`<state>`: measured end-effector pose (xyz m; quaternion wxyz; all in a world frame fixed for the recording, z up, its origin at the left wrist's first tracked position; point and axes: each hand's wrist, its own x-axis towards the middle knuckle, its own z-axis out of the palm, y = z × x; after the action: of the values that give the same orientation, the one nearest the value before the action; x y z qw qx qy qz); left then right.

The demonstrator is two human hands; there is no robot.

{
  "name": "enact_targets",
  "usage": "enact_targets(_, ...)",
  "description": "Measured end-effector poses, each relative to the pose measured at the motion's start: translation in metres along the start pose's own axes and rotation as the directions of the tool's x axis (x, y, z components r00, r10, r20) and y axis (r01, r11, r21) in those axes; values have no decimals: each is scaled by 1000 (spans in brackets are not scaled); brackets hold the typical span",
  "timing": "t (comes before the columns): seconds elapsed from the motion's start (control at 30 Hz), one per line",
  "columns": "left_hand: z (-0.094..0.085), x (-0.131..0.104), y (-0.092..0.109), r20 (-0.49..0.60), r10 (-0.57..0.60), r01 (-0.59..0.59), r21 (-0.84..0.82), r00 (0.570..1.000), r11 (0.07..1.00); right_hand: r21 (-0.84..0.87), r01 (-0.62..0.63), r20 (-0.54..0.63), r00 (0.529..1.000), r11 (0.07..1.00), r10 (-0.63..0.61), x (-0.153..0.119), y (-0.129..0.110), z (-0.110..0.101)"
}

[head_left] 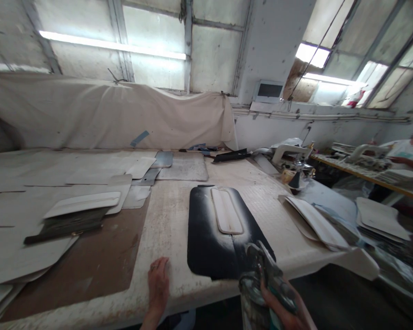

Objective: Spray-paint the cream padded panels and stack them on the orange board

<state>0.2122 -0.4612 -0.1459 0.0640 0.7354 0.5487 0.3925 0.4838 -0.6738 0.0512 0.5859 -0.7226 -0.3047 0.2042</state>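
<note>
One spray gun (pixel 269 263), gripped in the right hand (pixel 282 315), points away above one black board (pixel 201 229) on the worktop (pixel 170 220); one pale padded panel (pixel 226 211) lies lengthwise there (far end leftward). Left hand (pixel 159 277): fingers loosely curled.

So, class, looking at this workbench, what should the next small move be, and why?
Probably, the left hand should reach for the pale pad and lift it off the black board. That hand looks free, the right hand is taken up with the spray gun, and white haze around the pad suggests spray has reached it.
</note>
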Motion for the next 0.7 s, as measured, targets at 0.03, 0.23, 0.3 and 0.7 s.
enact_targets(0.03, 0, 0, 0, 0, -1, 1, 1, 1000, 1000, 4, -16, -12, 1000, 1000, 16, -2, -1, 4)
enact_targets(0.23, -1, 0, 0, 9, 4, -4, -6, 1000, 1000, 50, -30, 52, 998, 998, 28, -9, -11, 24)
enact_targets(0.3, -1, 0, 0, 12, 6, -6, -12, 1000, 1000, 56, -25, 48, 999, 998, 23, -9, -13, 24)
enact_targets(0.7, -5, 2, 4, 46, -8, 8, -7, 999, 1000, -63, -50, 24, 998, 997, 52, 2, -23, -12)
